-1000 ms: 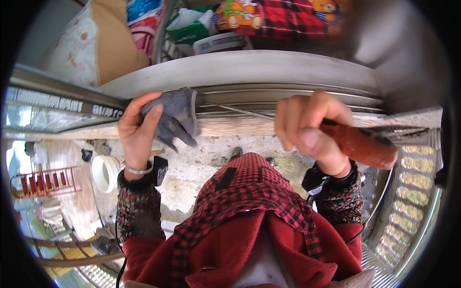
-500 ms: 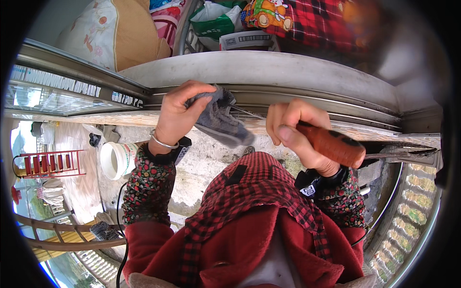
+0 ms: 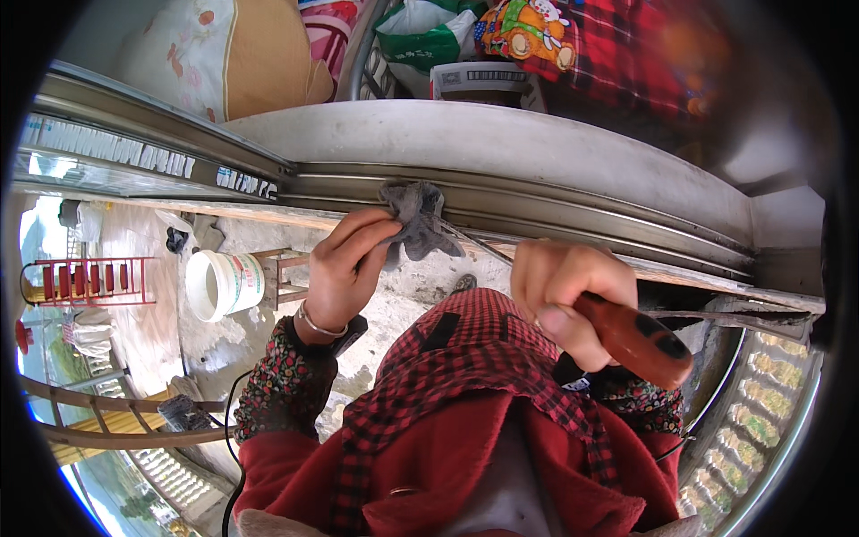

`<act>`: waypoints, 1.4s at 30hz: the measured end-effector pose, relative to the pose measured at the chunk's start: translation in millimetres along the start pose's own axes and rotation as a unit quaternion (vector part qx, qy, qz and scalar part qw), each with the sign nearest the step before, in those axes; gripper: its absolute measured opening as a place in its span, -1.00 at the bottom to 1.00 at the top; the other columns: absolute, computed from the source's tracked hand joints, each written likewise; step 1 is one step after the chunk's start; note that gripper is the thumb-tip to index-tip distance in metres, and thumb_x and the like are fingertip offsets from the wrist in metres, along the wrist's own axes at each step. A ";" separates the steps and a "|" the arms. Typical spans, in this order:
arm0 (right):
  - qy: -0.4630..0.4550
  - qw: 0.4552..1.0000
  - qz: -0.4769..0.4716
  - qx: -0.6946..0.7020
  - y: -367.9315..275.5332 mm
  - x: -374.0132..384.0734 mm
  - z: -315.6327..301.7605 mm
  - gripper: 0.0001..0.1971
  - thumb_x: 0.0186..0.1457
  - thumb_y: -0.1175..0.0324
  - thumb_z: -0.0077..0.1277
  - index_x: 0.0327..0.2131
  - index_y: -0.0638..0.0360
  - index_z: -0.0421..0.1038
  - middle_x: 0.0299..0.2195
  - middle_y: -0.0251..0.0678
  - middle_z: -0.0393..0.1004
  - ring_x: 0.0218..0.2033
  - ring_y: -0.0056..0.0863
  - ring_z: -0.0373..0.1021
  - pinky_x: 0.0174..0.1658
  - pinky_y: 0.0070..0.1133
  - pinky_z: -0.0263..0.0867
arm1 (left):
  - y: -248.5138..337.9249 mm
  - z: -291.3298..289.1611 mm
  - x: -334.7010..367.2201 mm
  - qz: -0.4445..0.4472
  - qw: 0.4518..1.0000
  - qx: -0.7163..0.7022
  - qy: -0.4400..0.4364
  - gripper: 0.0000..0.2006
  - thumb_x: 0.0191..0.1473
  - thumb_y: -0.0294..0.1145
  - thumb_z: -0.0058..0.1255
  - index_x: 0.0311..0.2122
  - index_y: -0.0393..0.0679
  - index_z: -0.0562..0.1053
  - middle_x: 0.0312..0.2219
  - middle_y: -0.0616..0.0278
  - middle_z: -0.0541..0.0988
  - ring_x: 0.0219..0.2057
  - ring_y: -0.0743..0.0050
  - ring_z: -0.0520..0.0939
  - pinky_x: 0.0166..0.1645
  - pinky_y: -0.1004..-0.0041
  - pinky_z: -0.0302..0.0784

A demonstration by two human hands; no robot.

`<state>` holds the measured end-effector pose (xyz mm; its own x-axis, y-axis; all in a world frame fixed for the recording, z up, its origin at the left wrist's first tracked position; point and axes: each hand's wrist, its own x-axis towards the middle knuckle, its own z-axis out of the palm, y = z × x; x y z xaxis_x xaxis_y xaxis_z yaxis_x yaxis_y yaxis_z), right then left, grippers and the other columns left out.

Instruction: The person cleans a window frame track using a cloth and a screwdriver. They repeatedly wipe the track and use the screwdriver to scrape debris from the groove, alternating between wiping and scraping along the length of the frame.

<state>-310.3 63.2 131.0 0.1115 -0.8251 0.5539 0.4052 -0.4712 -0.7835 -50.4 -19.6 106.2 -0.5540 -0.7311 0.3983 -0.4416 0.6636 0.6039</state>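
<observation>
The right hand (image 3: 573, 291) wraps curled fingers around the orange handle of a screwdriver (image 3: 631, 345), covering its front end. The left hand (image 3: 344, 268) pinches a grey cloth (image 3: 420, 215) at the near edge of the window track (image 3: 555, 210); the cloth hides the shaft's tip. Track ridges run past it both ways, farther rightward. Beyond the pale ledge (image 3: 501, 134), the red plaid fabric (image 3: 617, 45) is cut off above, blurred rightward.

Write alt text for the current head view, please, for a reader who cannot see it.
A person's left hand pinches a gray cloth at the far end of a thin-shafted, red-handled tool, gripped in the right hand, near a metal window track. A white bucket is at left.
</observation>
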 end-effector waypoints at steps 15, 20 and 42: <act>0.035 0.989 0.143 -0.025 -7.0 11.1 -21.0 -0.78 0.20 0.41 -0.04 -0.48 0.10 0.16 -0.62 -0.38 0.18 -0.55 -0.52 0.14 -0.44 -0.53 0.10 | 18.7 35.0 11.7 -0.008 0.997 0.073 -0.012 -0.77 0.03 -0.66 0.12 -0.15 -0.28 0.55 -0.22 0.00 0.57 -0.25 0.01 0.64 -0.20 0.31 0.59; 0.103 0.984 0.144 -0.004 -64.3 -31.4 -63.1 -0.79 0.18 0.49 -0.06 -0.49 0.14 0.15 -0.60 -0.36 0.21 -0.55 -0.55 0.15 -0.45 -0.55 0.11 | 64.1 100.5 29.3 0.087 0.992 0.087 -0.034 -0.75 -0.05 -0.66 0.13 -0.18 -0.33 0.53 -0.24 0.02 0.55 -0.37 0.05 0.65 -0.29 0.31 0.60; 0.333 0.818 0.177 -0.434 -257.7 -167.2 -148.9 -0.82 0.15 0.46 -0.08 -0.50 0.18 0.18 -0.56 -0.36 0.28 -0.53 -0.65 0.14 -0.40 -0.62 0.07 | 287.4 382.6 124.0 0.264 0.953 -0.098 -0.115 -0.91 -0.07 -0.48 0.02 -0.42 -0.21 0.39 -0.38 0.10 0.41 -0.44 0.14 0.57 -0.35 0.24 0.52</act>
<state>-568.5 276.2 198.4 -0.5542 -0.8084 0.1982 -0.3742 0.0293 -0.9269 -516.1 141.2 65.0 -0.8119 -0.2341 0.5347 0.0694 0.8708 0.4867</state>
